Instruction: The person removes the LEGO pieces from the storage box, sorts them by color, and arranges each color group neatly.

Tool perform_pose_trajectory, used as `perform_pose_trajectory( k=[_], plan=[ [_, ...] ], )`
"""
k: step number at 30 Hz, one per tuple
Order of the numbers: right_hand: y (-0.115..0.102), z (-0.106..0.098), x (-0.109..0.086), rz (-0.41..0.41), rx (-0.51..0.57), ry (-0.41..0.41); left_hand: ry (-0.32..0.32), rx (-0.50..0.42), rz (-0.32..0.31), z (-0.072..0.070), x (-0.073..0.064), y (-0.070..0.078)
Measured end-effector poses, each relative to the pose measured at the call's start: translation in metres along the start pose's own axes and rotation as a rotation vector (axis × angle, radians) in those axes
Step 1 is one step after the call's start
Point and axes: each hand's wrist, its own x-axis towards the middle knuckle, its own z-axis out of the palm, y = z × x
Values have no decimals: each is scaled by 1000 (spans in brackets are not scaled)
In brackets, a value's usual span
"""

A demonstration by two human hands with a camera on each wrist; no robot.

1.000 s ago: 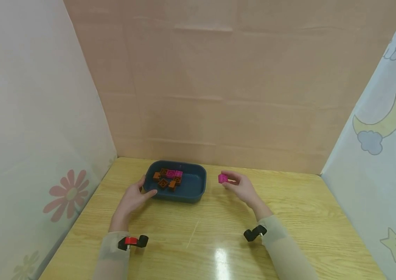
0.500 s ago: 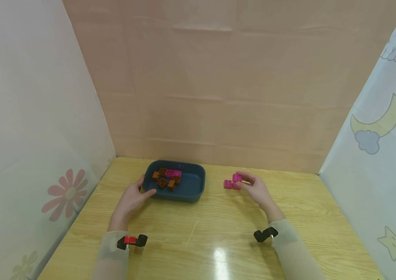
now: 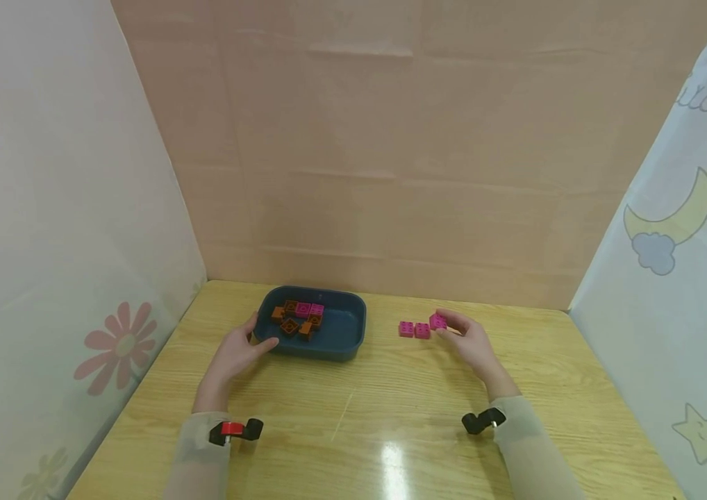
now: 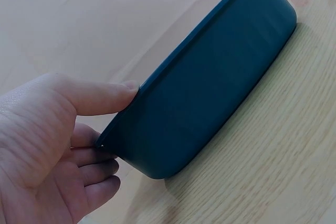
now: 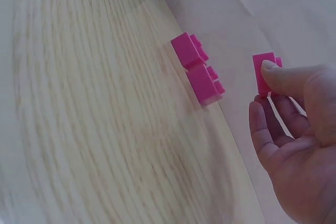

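A dark blue plastic tray (image 3: 344, 333) stands at the back left of the table, holding several orange-brown bricks (image 3: 289, 326) and two pink ones (image 3: 303, 310). My left hand (image 3: 236, 354) grips its left end, thumb over the rim and fingers under it, as the left wrist view shows. My right hand (image 3: 469, 344) pinches a pink toy brick (image 5: 265, 72) between thumb and fingers, raised above the table. Two more pink bricks (image 3: 406, 329) stand studs up on the wood, side by side, just left of that hand.
The wooden table (image 3: 303, 430) meets a tan paper backdrop (image 3: 391, 173) right behind the tray and bricks. White patterned sheets (image 3: 66, 208) close off the left and right sides.
My right hand has carried its pink brick rightward from beside the tray, past the two standing pink bricks, which now show fully. The left hand keeps its grip on the tray.
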Motion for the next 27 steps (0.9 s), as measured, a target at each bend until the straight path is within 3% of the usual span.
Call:
perform_pose_trajectory(
  k=[3, 9, 16, 27],
  plan=[
    [-1, -1, -2, 17, -21, 6, 0, -4, -9, 0, 1, -1],
    [-22, -3, -10, 35, -50, 0, -4, 3, -8, 0, 1, 0],
    [29, -7, 6, 98, 23, 14, -5, 4, -9, 0, 2, 0],
    [39, -7, 13, 127, 3, 13, -6, -4, -10, 0, 3, -3]
  ],
)
